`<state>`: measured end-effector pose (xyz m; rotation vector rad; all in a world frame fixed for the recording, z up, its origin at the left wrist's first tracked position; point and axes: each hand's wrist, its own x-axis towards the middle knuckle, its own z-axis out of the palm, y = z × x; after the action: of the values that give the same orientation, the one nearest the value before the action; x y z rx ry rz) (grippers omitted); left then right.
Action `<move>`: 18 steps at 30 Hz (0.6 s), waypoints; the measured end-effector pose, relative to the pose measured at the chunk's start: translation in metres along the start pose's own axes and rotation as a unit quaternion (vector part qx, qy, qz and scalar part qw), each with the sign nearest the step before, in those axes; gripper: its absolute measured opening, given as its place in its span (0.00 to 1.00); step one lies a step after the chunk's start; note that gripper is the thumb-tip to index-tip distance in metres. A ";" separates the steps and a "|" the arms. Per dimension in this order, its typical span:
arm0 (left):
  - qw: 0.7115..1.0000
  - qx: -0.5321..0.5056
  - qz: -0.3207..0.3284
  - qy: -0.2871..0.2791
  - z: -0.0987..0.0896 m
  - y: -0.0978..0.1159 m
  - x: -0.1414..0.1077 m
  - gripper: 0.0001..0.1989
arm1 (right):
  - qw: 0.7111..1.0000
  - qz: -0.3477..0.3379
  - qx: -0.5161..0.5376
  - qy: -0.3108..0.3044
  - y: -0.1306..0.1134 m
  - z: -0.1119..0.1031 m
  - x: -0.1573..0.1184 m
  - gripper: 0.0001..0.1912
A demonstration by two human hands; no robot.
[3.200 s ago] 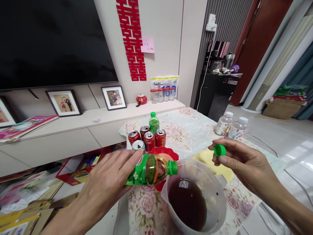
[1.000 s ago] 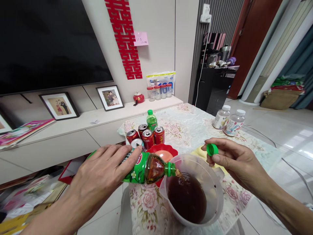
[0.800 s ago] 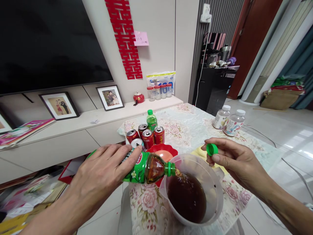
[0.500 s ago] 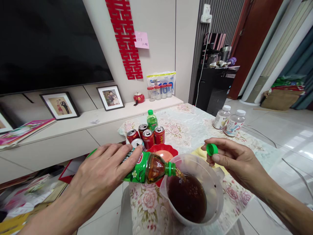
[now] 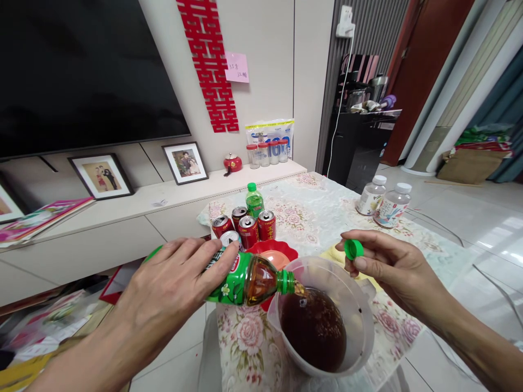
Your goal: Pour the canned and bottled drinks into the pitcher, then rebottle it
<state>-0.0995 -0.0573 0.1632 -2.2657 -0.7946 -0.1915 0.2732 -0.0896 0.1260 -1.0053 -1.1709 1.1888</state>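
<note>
My left hand is wrapped round a green-labelled tea bottle, tipped nearly level with its open mouth over a translucent plastic pitcher. Amber tea runs from the bottle's neck into dark brown liquid inside the pitcher. On the pitcher's other side, my right hand pinches a green bottle cap between thumb and fingers. Behind the pitcher sits a red scalloped dish holding something orange, partly hidden. A yellow cloth lies between the pitcher and my right hand.
Several opened drink cans and a green-capped bottle stand together behind the left hand. Two white-capped bottles are at the table's right. A flowered cloth covers the table, and a long cabinet runs along the wall.
Tea keeps flowing from the bottle, and the liquid in the pitcher looks slightly higher, with more bubbles on its surface. Both hands have stayed almost still.
</note>
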 end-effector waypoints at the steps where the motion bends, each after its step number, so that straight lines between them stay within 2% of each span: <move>1: 1.000 0.000 -0.001 0.000 0.000 0.000 0.000 0.32 | 1.000 -0.002 -0.001 -0.001 0.000 0.000 0.000 0.16; 10: 1.000 0.022 0.016 0.015 -0.008 -0.001 0.005 0.31 | 1.000 -0.003 -0.006 -0.006 0.001 -0.002 -0.001 0.16; 18: 1.000 0.028 0.001 0.006 -0.008 -0.001 0.005 0.32 | 1.000 -0.001 -0.007 -0.009 0.001 -0.001 0.000 0.16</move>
<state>-0.0956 -0.0597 0.1719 -2.2102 -0.7822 -0.1798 0.2739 -0.0893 0.1245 -1.0044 -1.1950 1.1912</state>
